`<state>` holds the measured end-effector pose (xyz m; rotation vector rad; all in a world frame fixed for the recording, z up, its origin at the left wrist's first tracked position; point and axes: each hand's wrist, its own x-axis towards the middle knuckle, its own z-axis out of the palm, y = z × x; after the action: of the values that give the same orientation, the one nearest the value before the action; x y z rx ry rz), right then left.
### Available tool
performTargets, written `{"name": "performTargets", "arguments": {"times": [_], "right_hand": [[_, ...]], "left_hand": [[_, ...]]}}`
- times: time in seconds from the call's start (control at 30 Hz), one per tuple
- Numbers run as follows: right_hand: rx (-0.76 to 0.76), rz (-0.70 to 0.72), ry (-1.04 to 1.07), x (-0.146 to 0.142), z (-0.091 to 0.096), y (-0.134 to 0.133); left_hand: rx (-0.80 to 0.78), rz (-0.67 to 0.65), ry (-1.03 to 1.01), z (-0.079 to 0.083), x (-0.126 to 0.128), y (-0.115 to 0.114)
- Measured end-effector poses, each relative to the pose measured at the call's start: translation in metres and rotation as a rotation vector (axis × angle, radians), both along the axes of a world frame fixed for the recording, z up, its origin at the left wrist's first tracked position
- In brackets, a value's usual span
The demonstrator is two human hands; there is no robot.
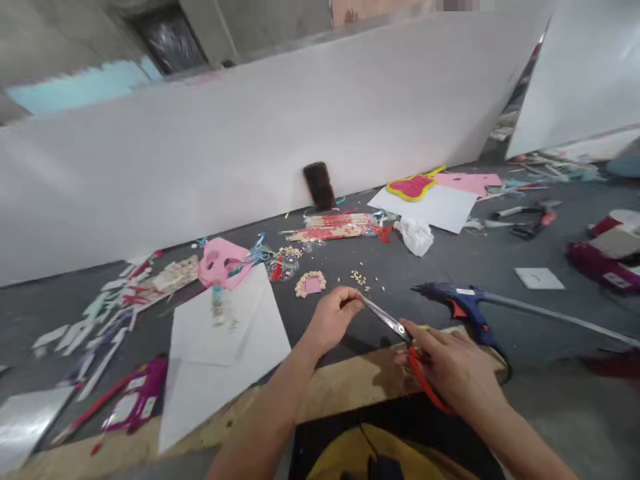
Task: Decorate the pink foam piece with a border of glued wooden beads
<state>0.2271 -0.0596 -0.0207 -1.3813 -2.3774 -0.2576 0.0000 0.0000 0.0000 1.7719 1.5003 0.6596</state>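
My right hand (pixel 447 363) grips the red handles of a pair of scissors (pixel 400 333), whose metal blades point up and left. My left hand (pixel 333 317) is pinched closed right at the blade tips, holding something too small to make out. Both hands hover over the grey tabletop near its wooden front edge (pixel 345 383). Just beyond my left hand lie a small pink piece ringed with beads (pixel 311 284) and scattered loose beads (pixel 361 279).
A blue glue gun (pixel 463 303) lies right of the scissors. White paper sheets (pixel 220 347) sit at the left with a pink foam shape (pixel 223 262). A bundle of sticks (pixel 333 227), a phone (pixel 319 185) against the white wall, and craft scraps lie around.
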Motion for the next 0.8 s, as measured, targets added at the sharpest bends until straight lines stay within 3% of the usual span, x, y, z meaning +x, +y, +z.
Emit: {"name": "performTargets", "arguments": {"times": [0.17,0.47,0.63,0.8], "right_hand": [[-0.035,-0.044,0.055,-0.001,0.004,0.004],[-0.039,-0.124,0.080,0.021,-0.009,0.003],[-0.067,-0.141,0.068,0.023,-0.012,0.002],[-0.067,-0.163,0.037,0.022,-0.016,0.001]], "left_hand": [[0.061,0.016,0.096,0.002,-0.003,0.004],[0.091,-0.033,0.345,-0.018,-0.011,0.042],[0.105,-0.036,0.411,-0.015,-0.014,0.049],[0.159,-0.016,0.519,-0.012,0.002,0.054]]}}
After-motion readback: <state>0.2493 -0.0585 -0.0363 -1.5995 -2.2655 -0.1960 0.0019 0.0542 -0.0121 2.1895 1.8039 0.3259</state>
